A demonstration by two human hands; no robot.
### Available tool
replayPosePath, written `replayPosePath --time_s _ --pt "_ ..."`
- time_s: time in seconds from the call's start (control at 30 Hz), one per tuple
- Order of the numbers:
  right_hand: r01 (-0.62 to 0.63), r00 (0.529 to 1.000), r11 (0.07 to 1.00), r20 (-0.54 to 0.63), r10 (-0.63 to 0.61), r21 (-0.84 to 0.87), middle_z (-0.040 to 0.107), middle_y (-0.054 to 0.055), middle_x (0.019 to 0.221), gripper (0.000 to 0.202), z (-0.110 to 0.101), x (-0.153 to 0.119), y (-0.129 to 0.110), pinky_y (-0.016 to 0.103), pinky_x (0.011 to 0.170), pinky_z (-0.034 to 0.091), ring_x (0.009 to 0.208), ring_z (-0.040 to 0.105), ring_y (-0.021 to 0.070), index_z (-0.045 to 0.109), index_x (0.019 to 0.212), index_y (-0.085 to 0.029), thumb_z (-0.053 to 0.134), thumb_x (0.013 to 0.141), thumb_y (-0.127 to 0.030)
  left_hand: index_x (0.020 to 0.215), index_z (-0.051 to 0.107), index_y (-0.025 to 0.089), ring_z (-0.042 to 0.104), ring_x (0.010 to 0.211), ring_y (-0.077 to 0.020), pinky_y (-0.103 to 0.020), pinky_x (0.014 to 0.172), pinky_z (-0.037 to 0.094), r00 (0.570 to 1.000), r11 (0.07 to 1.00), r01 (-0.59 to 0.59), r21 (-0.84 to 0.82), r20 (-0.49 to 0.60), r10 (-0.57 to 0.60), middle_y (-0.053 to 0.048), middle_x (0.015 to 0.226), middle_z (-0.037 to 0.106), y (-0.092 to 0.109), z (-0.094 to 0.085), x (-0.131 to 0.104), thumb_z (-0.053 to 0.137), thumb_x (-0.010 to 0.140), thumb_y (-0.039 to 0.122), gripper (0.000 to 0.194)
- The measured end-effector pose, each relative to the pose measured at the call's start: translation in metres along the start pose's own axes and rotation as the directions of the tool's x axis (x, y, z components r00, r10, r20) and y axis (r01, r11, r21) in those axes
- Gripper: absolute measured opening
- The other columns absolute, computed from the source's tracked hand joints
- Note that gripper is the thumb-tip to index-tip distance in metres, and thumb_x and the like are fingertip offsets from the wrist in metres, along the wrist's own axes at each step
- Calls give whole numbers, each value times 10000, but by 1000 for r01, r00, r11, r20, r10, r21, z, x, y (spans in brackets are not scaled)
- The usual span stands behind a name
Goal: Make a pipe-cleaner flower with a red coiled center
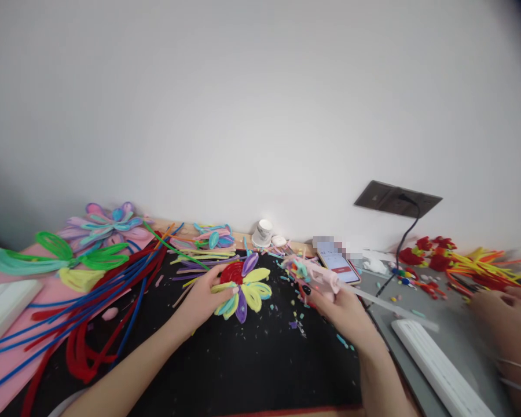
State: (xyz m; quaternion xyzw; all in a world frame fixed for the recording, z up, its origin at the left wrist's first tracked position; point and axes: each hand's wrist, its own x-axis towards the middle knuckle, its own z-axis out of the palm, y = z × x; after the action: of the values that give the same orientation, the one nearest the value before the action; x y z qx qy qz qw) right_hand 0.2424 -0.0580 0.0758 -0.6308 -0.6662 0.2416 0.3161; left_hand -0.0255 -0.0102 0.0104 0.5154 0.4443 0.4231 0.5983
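Observation:
My left hand (pixel 208 298) is closed on the edge of a pipe-cleaner flower (pixel 252 292) with red, purple, yellow and pale blue loops. To the right of it, my right hand (pixel 341 313) grips a pink glue gun (pixel 319 277), and a long clear glue stick (pixel 399 311) sticks out of its back. The gun's front lies among small pipe-cleaner scraps (pixel 295 266), apart from the flower. Part of its handle is hidden by my fingers. Both are over a black mat (pixel 260 370) strewn with fuzzy bits.
Blue and red pipe cleaners (pixel 99 307) and looped flowers (pixel 108 223) lie left. A paper cup (pixel 263 231) and phone (pixel 338 263) stand near the wall. A black cord (pixel 397 260) hangs from a socket. Right are a white strip (pixel 443 368) and another person's hand (pixel 501 318).

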Motion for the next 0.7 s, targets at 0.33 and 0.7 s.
replayPosePath --time_s 0.33,0.7 --pt "-174 927 970 360 104 169 434 -43 401 278 43 10 -15 192 373 275 363 384 80 567 543 -164 490 804 -223 1176 545 123 668 965 -282 -384 839 512 997 983 -53 175 56 44 -125 1052 713 -9 4 -2 657 679 246 523" --pt "-197 911 961 399 107 193 459 -28 400 369 51 12 -8 179 327 253 315 367 64 510 502 -165 464 846 -292 1209 537 134 666 976 -259 -354 826 509 994 976 -82 202 87 66 -125 1120 691 -10 6 -3 602 711 185 505"
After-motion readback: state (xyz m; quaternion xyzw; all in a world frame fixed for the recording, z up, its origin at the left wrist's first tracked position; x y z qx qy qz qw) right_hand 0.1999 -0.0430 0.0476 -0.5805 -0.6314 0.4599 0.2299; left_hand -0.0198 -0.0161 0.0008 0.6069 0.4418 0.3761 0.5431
